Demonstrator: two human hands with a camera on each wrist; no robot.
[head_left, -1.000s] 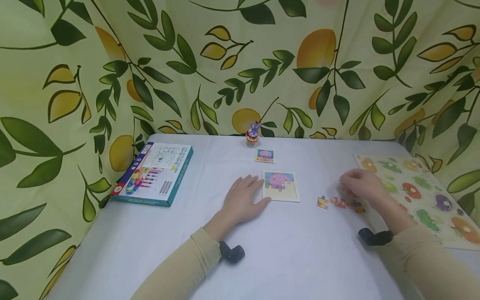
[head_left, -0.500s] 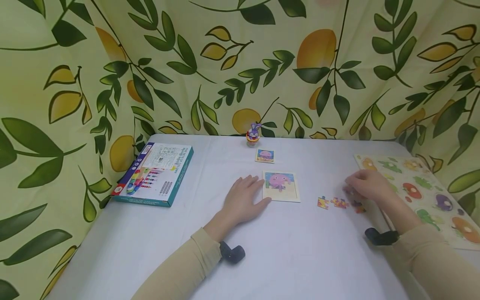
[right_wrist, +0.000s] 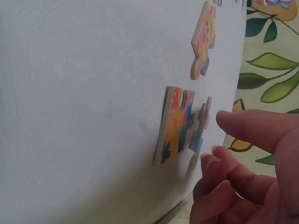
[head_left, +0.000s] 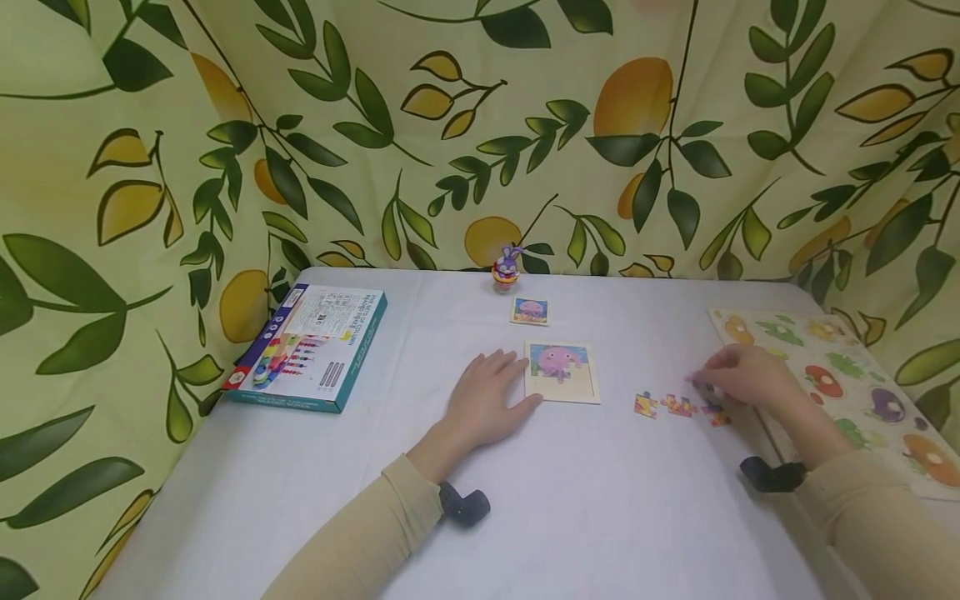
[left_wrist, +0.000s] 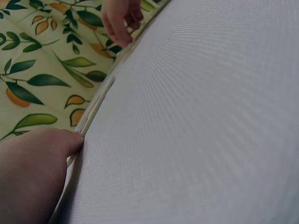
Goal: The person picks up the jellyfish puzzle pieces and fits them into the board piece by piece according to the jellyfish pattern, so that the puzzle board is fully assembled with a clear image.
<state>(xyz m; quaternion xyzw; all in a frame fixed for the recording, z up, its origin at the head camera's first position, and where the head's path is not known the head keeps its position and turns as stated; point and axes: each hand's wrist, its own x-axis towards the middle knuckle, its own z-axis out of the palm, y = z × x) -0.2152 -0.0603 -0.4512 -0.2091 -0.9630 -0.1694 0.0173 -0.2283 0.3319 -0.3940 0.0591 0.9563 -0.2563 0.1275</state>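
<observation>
Touching the puzzle board (head_left: 576,391): left hand (head_left: 487,400) (right hand (head_left: 746,377) near pieces (head_left: 678,406)).

The left hand (head_left: 487,398) lies palm down, fingers reaching forward, thumb spread toward the right hand (head_left: 744,379), whose fingers bend loosely, apart from its thumb. The left forearm (head_left: 360,525) and right forearm (head_left: 877,521) slant inward behind them.

Pieces (right_wrist: 170,128): wood-like, matt edges, smooth printed faces. Tray (head_left: 577,388): pale matt wood look. Tablecloth (left_wrist: 187,116): matt, fine-ribbed cloth. Curtain (head_left: 360,50): printed cloth. Box (head_left: 311,354): smooth card.
</observation>
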